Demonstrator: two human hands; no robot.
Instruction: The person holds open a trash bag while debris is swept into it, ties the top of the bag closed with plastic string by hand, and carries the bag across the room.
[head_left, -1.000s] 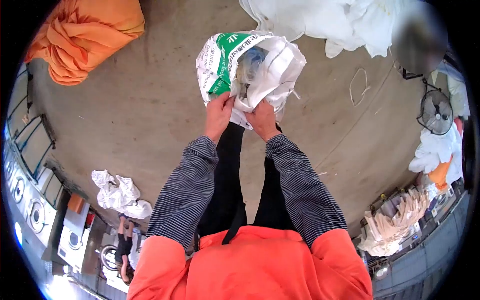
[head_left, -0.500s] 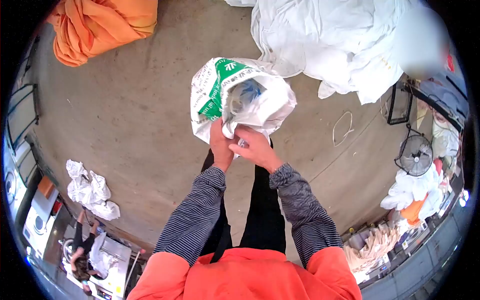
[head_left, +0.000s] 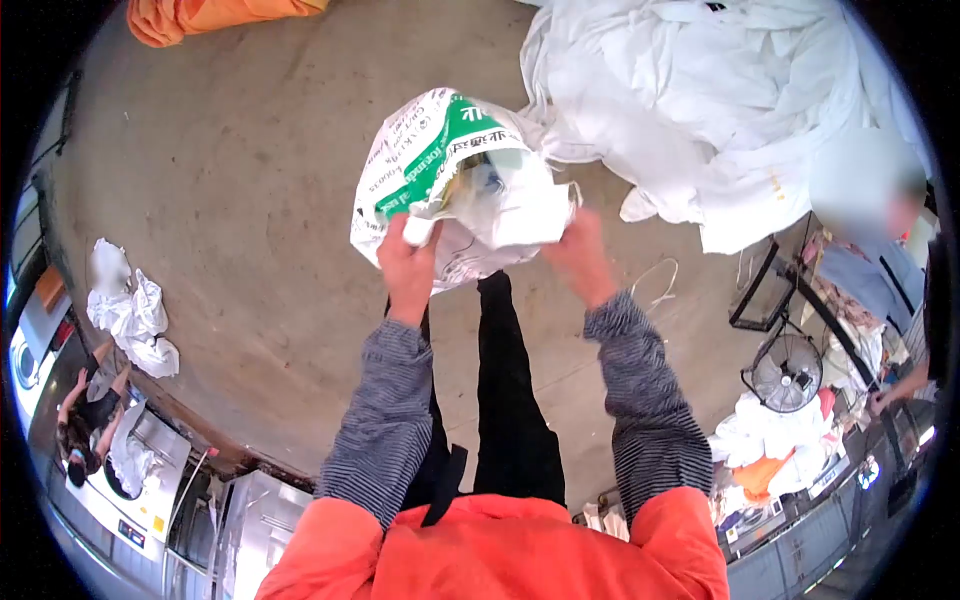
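A white woven sack (head_left: pixel 395 165) with a green printed band hangs in front of my legs, its mouth facing up towards me. My left hand (head_left: pixel 408 265) is closed on the near-left part of the rim. On the opposite side, my right hand (head_left: pixel 583 255) grips the rim's right corner, slightly blurred by motion. Between the hands the mouth is spread wide. Something dark and yellowish shows inside, too unclear to name.
A large heap of white cloth (head_left: pixel 680 90) lies ahead right, and an orange cloth bundle (head_left: pixel 220 12) far left. White cloth (head_left: pixel 135 315) lies on the left floor. A fan (head_left: pixel 787 370) and black metal frame (head_left: pixel 760 290) stand right. People (head_left: pixel 90 410) are at both sides.
My hands were close together at the near rim; now they are apart, the right one moved right, pulling the mouth wider. The sack has shifted slightly left, and the view has turned.
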